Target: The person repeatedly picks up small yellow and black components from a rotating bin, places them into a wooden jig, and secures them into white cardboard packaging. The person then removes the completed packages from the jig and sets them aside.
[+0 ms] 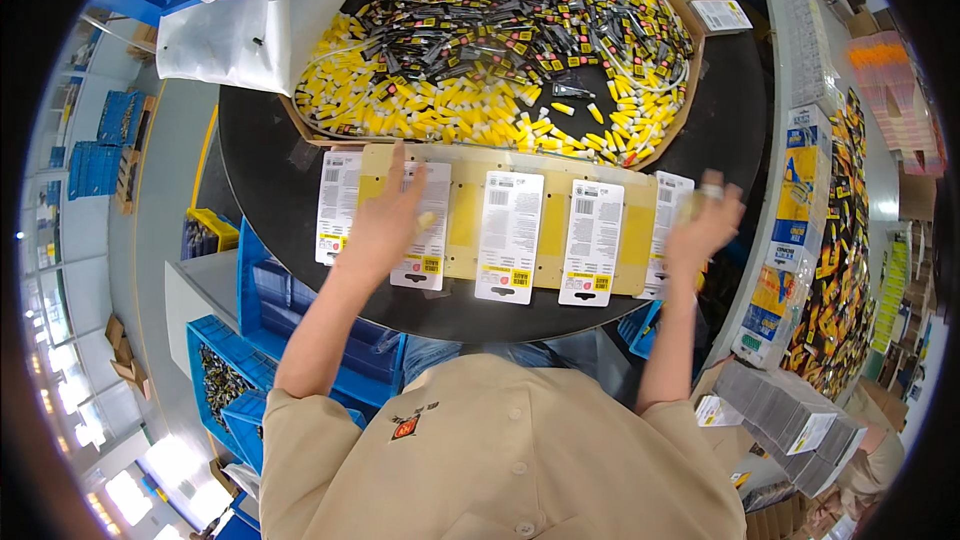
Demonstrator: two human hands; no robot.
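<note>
Workshop, black round-edged table [262,175] before you. Five white blister-card backs [509,240] in a row: three overlap a yellow board [460,210], including the middle one; outer two at its ends. Your left hand [386,225], fingers spread, hides part of the second card. Your right hand [703,225], bent over the fifth, blocks its edge; can't tell whether it pinches anything. Beyond: one cardboard-walled tray [291,118], black tubes [455,25] and yellow white-ended pieces [420,112] past counting. Left: one white bag [225,45].
</note>
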